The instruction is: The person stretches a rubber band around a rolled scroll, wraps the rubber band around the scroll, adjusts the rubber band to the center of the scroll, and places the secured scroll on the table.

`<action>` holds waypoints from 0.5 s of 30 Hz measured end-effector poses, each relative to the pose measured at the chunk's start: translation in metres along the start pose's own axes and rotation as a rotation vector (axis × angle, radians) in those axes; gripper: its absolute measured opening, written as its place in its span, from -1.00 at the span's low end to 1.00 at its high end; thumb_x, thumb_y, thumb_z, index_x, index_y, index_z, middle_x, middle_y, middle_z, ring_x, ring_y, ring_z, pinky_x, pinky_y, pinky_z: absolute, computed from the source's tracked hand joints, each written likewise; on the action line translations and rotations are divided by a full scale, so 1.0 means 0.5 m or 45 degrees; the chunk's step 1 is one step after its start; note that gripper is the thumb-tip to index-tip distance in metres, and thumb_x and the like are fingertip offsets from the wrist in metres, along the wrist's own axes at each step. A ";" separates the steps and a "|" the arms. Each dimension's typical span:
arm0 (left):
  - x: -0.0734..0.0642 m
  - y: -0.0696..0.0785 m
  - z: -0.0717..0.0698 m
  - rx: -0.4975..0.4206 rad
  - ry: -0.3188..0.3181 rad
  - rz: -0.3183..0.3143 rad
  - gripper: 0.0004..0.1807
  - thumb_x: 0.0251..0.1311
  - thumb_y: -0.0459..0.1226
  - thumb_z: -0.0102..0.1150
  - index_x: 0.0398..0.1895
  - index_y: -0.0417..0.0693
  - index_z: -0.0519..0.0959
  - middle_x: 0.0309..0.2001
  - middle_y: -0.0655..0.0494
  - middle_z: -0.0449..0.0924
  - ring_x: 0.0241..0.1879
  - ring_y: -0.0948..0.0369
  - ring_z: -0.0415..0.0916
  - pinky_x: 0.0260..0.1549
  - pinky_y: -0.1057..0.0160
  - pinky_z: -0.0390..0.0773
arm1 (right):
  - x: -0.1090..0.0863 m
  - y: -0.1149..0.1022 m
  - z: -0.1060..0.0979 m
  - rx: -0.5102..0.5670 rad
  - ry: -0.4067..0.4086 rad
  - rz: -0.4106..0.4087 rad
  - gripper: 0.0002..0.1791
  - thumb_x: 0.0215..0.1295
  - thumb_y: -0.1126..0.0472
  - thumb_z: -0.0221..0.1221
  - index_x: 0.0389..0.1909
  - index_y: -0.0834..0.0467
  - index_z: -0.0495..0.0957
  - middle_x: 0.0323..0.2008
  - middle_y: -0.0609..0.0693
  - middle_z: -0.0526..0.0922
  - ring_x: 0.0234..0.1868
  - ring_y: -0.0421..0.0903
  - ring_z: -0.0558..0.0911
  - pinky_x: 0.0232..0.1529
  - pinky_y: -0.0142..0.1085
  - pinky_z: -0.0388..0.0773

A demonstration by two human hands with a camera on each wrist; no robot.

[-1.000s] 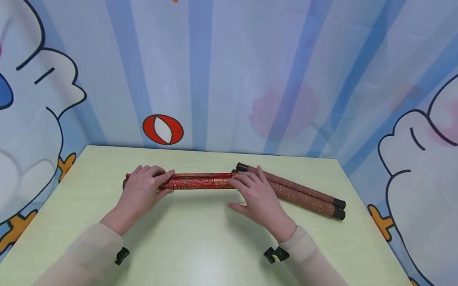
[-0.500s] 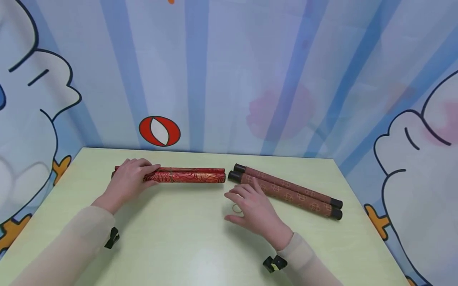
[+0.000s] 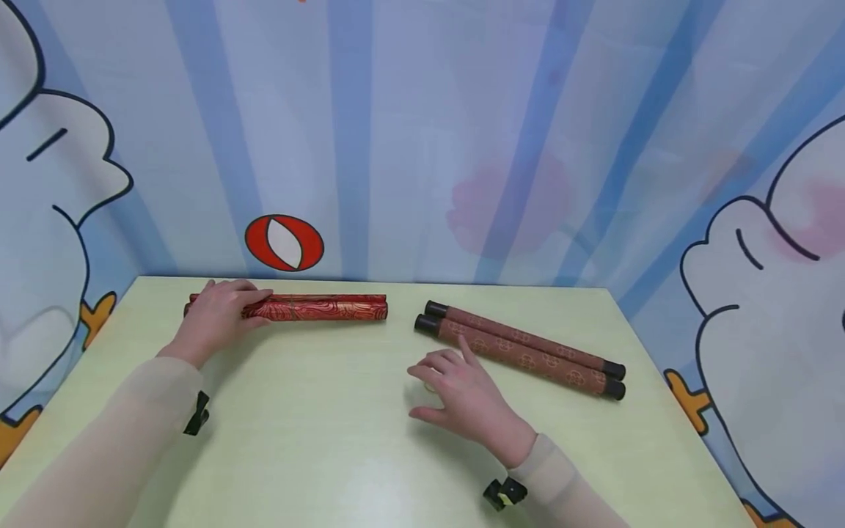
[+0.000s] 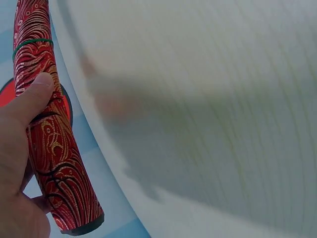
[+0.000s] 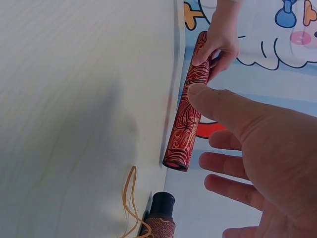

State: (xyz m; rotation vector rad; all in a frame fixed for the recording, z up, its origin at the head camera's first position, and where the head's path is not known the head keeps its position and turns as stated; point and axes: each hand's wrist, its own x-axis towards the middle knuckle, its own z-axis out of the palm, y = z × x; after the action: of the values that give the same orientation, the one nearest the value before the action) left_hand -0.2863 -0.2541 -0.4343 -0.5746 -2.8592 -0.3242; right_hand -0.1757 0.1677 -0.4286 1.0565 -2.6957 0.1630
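My left hand [image 3: 221, 312] grips the left part of a pair of red tubes [image 3: 330, 308] with swirling gold and black patterns, held near the table's back edge. Its thumb lies across the front tube, as the left wrist view shows, and a thin green band [image 4: 33, 44] circles the tubes. My right hand [image 3: 469, 392] hovers over the table with fingers spread, holding nothing. Just behind it lie two brown flower-patterned tubes [image 3: 528, 359] with black end caps, side by side at a slant. A loose yellowish rubber band [image 5: 130, 198] shows near a brown tube's end.
The pale table [image 3: 317, 440] meets a blue striped cloth backdrop [image 3: 396, 147] with cartoon figures at its far edge. A small black device [image 3: 505, 493] is on the right wrist, another [image 3: 196, 414] on the left.
The red tubes have moved left and slightly back in my left hand, away from the brown tubes. My right hand has come off the red tubes and drawn a little toward the front.
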 end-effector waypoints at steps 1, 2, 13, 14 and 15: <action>0.002 -0.004 0.002 -0.001 -0.016 -0.014 -0.39 0.19 -0.22 0.60 0.32 -0.16 0.66 0.09 -0.28 0.68 0.12 -0.26 0.61 0.35 -0.57 0.23 | 0.000 0.000 0.000 0.000 -0.006 0.000 -0.36 0.19 -0.23 0.53 0.20 0.00 0.70 0.07 -0.08 0.74 0.20 0.01 0.66 0.51 0.37 0.23; 0.003 -0.007 0.003 -0.002 -0.030 -0.024 -0.38 0.20 -0.21 0.59 0.33 -0.16 0.66 0.11 -0.29 0.67 0.14 -0.28 0.60 0.36 -0.58 0.22 | -0.001 -0.001 0.000 0.001 -0.011 0.000 -0.36 0.19 -0.23 0.53 0.20 0.00 0.70 0.07 -0.08 0.74 0.20 0.00 0.66 0.51 0.37 0.23; 0.039 -0.019 0.025 0.008 -0.179 -0.127 -0.33 0.28 -0.19 0.52 0.42 -0.20 0.56 0.22 -0.39 0.59 0.24 -0.38 0.48 0.33 -0.61 0.21 | -0.012 0.002 -0.001 0.003 -0.041 0.031 -0.37 0.21 -0.23 0.52 0.21 0.00 0.70 0.08 -0.08 0.74 0.20 0.00 0.66 0.52 0.36 0.22; 0.042 -0.020 0.028 0.022 -0.187 -0.134 -0.33 0.29 -0.19 0.51 0.42 -0.20 0.56 0.23 -0.40 0.59 0.24 -0.38 0.47 0.32 -0.63 0.19 | -0.013 0.003 -0.002 0.001 -0.044 0.034 -0.37 0.21 -0.23 0.52 0.21 0.00 0.70 0.08 -0.08 0.74 0.20 0.00 0.66 0.51 0.36 0.23; 0.044 -0.021 0.031 0.030 -0.196 -0.141 -0.33 0.29 -0.19 0.51 0.43 -0.21 0.55 0.23 -0.40 0.58 0.25 -0.39 0.47 0.33 -0.63 0.18 | -0.015 0.004 -0.002 0.000 -0.047 0.037 -0.37 0.21 -0.23 0.52 0.21 0.00 0.70 0.08 -0.08 0.74 0.20 0.01 0.66 0.51 0.36 0.22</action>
State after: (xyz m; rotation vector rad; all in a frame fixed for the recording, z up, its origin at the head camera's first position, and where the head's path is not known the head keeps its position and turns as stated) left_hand -0.3131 -0.2519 -0.4457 -0.4565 -3.0456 -0.2740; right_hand -0.1719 0.1742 -0.4296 1.0309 -2.7450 0.1494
